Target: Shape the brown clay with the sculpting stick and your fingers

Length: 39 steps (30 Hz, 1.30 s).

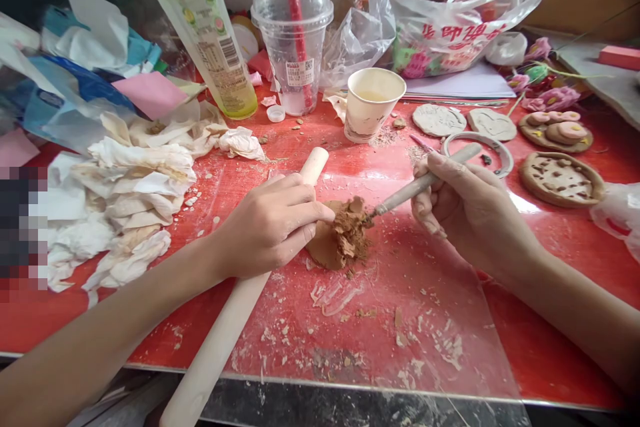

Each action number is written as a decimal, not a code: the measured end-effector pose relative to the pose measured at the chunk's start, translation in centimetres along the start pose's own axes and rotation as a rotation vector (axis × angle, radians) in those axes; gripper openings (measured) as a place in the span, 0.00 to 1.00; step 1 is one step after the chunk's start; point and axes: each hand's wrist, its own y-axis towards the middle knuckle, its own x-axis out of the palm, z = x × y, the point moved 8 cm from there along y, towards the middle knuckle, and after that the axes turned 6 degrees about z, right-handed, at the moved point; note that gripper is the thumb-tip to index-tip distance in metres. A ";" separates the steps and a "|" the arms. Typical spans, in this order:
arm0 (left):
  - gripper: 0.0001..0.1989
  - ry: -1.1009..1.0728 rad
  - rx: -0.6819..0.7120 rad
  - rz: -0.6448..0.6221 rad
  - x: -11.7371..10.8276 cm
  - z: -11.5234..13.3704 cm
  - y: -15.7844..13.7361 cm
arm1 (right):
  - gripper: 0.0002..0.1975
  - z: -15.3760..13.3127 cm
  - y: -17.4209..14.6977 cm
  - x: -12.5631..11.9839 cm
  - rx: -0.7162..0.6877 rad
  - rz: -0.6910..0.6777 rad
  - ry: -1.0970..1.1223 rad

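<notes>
The clay (pixel 349 235) sits in a crumbly heap on a flat piece, on the clear sheet (pixel 430 320) between your hands. Your right hand (pixel 467 203) pinches the tool (pixel 406 195) between thumb and fingers, its tip touching the heap. Your left hand (pixel 273 223) lies half-curled across the rolling pin (pixel 233 330), fingertips at the clay; you can't tell whether it grips the pin. Beyond stands a paper cup (pixel 370 113); tissues (pixel 135 190) lie left.

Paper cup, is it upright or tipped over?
Upright: the paper cup stands on its narrow base on the red table, with its open rim facing up.
</notes>
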 end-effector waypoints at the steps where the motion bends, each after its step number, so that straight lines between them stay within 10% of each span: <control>1: 0.11 -0.002 -0.002 0.005 0.0 0.0 0.0 | 0.11 0.0 0.1 0.0 -0.010 -0.004 0.007; 22: 0.15 -0.083 -0.097 -0.010 0.4 -0.8 0.0 | 0.11 -0.4 0.2 -0.8 -0.021 0.072 0.122; 32: 0.15 -0.138 -0.199 -0.075 0.9 -1.7 -0.1 | 0.13 -0.4 -0.2 0.4 -0.192 -0.042 -0.189; 39: 0.20 -0.022 -0.167 -0.250 0.0 -1.0 -0.2 | 0.12 -6.0 1.0 -4.1 -0.341 0.106 0.212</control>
